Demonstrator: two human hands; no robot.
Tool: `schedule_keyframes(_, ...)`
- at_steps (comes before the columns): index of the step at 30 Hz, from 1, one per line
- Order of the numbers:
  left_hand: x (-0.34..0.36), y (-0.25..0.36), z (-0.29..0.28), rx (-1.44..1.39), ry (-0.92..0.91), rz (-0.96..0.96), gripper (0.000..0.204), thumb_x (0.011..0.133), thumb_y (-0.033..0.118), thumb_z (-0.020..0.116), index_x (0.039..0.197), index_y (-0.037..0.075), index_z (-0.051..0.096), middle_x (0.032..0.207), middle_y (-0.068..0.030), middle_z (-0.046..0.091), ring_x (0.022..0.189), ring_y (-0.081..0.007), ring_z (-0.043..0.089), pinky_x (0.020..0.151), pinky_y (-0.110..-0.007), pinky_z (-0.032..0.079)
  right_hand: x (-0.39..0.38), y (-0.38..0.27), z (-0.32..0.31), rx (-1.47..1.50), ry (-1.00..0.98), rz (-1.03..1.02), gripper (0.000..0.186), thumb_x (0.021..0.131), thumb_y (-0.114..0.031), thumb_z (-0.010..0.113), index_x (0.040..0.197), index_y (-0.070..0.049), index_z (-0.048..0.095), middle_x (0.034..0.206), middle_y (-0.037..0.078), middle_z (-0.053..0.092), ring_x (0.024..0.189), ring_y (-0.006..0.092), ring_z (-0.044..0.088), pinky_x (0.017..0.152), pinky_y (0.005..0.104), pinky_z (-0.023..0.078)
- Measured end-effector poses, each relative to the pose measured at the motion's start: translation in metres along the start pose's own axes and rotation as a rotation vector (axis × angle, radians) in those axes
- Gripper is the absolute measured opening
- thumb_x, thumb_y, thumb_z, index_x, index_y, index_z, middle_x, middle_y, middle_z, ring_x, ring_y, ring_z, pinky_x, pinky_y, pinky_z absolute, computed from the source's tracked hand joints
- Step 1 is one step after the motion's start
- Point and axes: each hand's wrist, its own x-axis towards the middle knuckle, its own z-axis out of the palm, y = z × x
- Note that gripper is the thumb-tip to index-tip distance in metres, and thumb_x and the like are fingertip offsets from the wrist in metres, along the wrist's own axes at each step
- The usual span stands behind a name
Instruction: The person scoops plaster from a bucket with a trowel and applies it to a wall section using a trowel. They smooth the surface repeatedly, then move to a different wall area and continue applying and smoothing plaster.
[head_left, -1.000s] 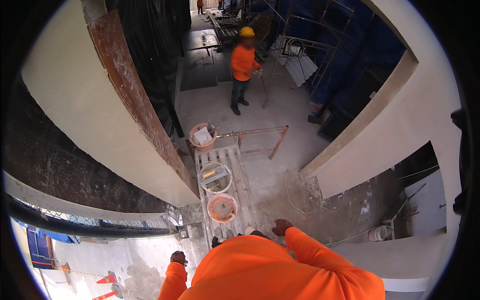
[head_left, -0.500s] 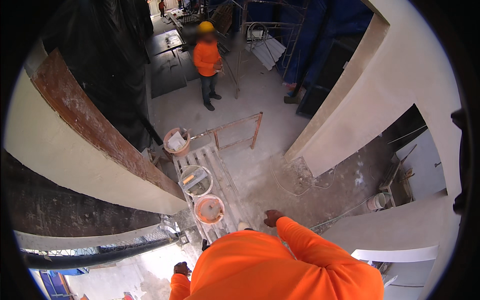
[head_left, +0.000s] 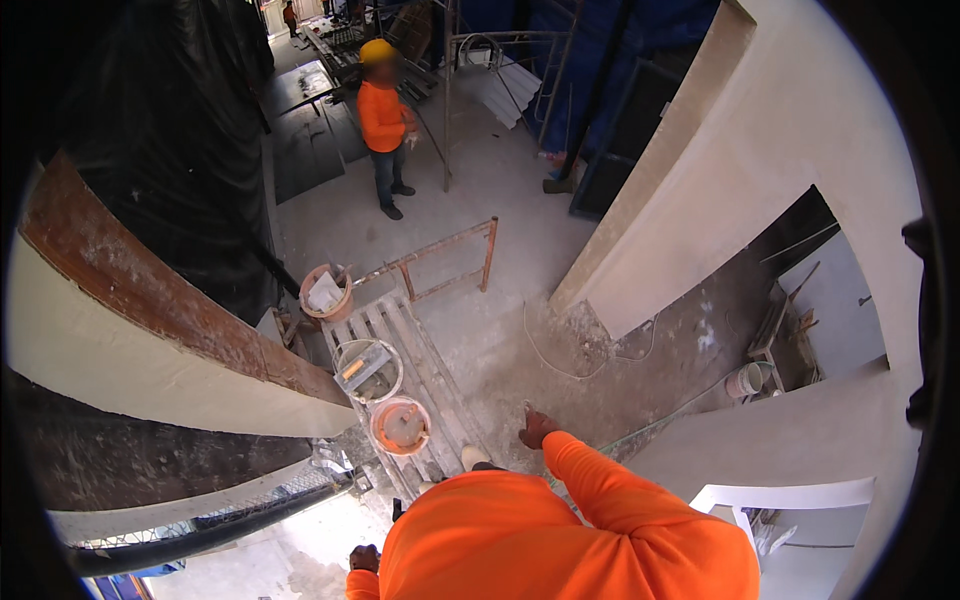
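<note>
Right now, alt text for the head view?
The wearer's left hand and right hand are apart, on either side of an orange top. Ahead, three buckets stand in a row along a slatted platform, a trowel lying across the middle one. Beyond stands a co-worker in a yellow helmet.

The bare right hand (head_left: 537,430) hangs right of a grey slatted platform (head_left: 440,372) bearing an orange round bucket (head_left: 381,419) and a white-rimmed bucket (head_left: 400,378) (yellow-handled grey trowel (head_left: 373,359) across it).
</note>
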Motion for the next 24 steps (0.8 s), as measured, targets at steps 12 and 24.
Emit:
schedule_keyframes(12,0.025,0.025,0.015,-0.102,-0.064,0.083,0.01,0.084,0.014,0.065,0.086,0.004,0.065,0.07,-0.0127,0.07,0.058,-0.0238,0.066,0.053,-0.04,0.054,-0.001,-0.008,-0.015,0.019,0.075,-0.041,0.078,0.091,-0.03,0.058,0.16,-0.01,0.028,0.141,0.023,0.059,0.132,0.0385,0.056,0.11,0.048,0.045)
schedule_keyframes(24,0.04,0.021,0.023,-0.056,-0.075,0.097,0.019,0.087,0.02,0.063,0.096,0.004,0.068,0.079,-0.0141,0.074,0.064,-0.0248,0.07,0.056,-0.042,0.057,0.028,0.007,-0.015,-0.113,-0.011,-0.053,0.062,0.092,-0.036,0.061,0.145,-0.005,0.052,0.143,0.021,0.058,0.131,0.0387,0.056,0.111,0.0467,0.046)
